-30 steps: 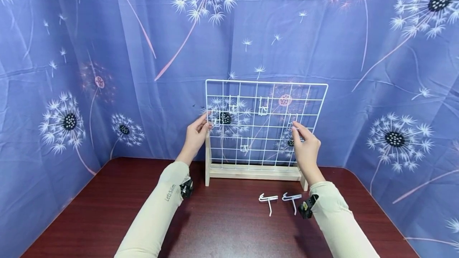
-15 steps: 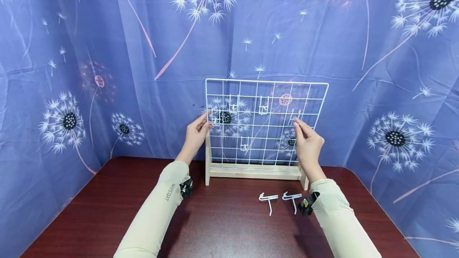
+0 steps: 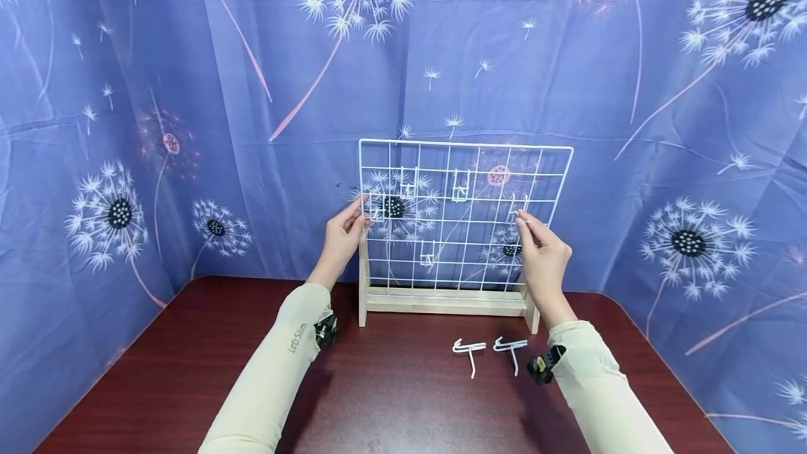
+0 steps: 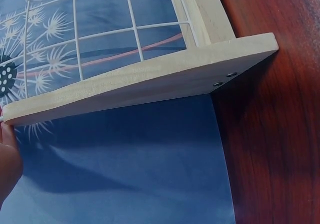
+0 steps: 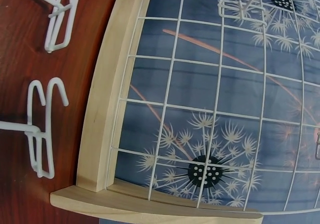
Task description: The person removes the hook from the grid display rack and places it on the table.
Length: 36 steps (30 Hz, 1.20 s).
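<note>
A white wire grid panel [image 3: 466, 143] stands upright in a pale wooden stand [image 3: 444, 305]. At its left edge my left hand [image 3: 339, 242] grips the frame between thumb and fingers. My right hand [image 3: 546, 256] pinches a white wire hook [image 3: 526, 200] against the grid's right side; whether its prongs sit over a wire cannot be told. Several similar hooks hang on the grid, among them an upper middle hook [image 3: 460, 193] and a lower hook [image 3: 427, 259]. The right wrist view shows no part of my right hand.
Two loose white hooks, a left one [image 3: 470, 347] and a right one [image 3: 511, 346], lie on the dark red table [image 3: 403, 398] before the stand. Behind it hangs a blue dandelion-print cloth [image 3: 479, 33], which also closes off both sides.
My right hand has shifted slightly to the right with the hook, whose prongs have moved up and right against the grid. My left hand keeps its grip on the left edge.
</note>
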Motion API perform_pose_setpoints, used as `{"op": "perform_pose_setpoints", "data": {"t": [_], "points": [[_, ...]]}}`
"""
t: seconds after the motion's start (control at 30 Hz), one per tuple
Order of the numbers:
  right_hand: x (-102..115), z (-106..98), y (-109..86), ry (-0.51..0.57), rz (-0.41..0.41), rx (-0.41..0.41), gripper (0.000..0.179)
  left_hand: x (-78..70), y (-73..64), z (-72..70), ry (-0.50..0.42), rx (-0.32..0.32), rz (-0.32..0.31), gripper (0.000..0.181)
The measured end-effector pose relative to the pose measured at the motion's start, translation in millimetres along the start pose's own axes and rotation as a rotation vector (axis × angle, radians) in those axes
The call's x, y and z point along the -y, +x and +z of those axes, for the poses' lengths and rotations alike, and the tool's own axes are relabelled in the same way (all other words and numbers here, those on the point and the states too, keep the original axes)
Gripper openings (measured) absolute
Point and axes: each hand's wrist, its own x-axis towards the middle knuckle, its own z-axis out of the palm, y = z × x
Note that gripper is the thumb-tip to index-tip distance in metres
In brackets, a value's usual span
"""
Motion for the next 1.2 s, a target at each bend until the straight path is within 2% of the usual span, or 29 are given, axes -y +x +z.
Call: {"op": "perform_pose_setpoints", "data": {"t": [0.37, 0.57, 0.7, 0.93, 1.13, 1.2], "points": [[2.4, -4.9, -14.2, 0.032, -0.040, 0.007, 0.018, 0.7, 0.8, 0.0, 0.009, -0.006, 0.012, 0.044], [4.6, -7.5, -24.0, 0.009, -0.064, 0.054, 0.018, 0.7, 0.7, -0.4, 0.005, -0.007, 0.012, 0.044], [7.3, -9.1, -29.9, 0.002, -0.106, 0.083, 0.020, 0.4, 0.7, -0.2, -0.006, 0.001, 0.005, 0.044], [5.2, -6.9, -40.3, 0.017, -0.247, 0.112, 0.027, -0.5, -0.3, 0.5, -0.005, -0.007, 0.009, 0.044], [8.1, -7.7, -47.7, 0.049, -0.286, 0.161, 0.031, 2.2, 0.6, 0.2, 0.006, -0.008, 0.003, 0.044], [8.9, -7.6, -50.0, 0.067, -0.299, 0.173, 0.032, 9.2, 3.2, -0.3, 0.001, -0.009, 0.008, 0.044]]}}
